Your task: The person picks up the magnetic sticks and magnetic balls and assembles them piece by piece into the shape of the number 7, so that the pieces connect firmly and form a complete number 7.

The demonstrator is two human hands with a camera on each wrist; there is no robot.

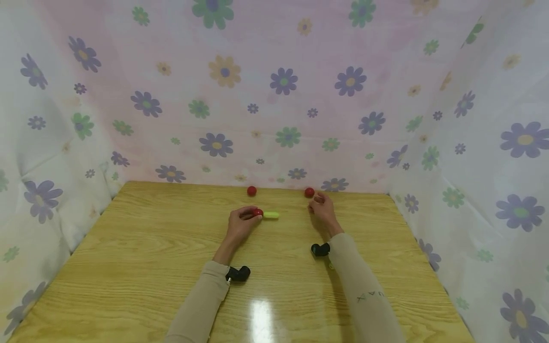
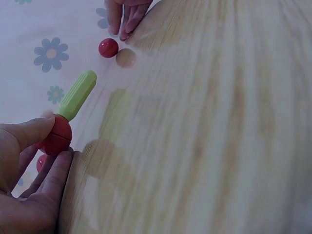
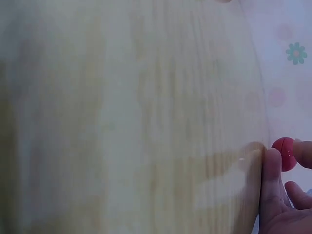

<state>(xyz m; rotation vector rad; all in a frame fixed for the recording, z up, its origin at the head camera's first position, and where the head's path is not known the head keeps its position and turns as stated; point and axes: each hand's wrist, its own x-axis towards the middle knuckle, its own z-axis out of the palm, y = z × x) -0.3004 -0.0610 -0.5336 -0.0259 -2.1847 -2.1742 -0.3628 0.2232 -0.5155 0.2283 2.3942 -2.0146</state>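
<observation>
My left hand (image 1: pixel 241 225) pinches a glossy red ball (image 2: pixel 59 135) with a seam round it, between thumb and fingers. A light green ribbed rod (image 2: pixel 78 95) extends from that ball, pointing to the right in the head view (image 1: pixel 271 215). Near the back edge, my right hand (image 1: pixel 323 209) reaches beside a second red ball (image 1: pixel 309 192). Its fingertips are right at the ball's right side, with thumb and fingers spread apart in the right wrist view. A third red ball (image 1: pixel 251 191) sits at the back, beyond the left hand.
The wood-grain table (image 1: pixel 141 247) meets a flower-printed cloth (image 1: pixel 257 124) behind the balls, and more of this cloth hangs at both sides. Black wrist cameras (image 1: pixel 238 273) stick out from the beige sleeves (image 1: pixel 199 305).
</observation>
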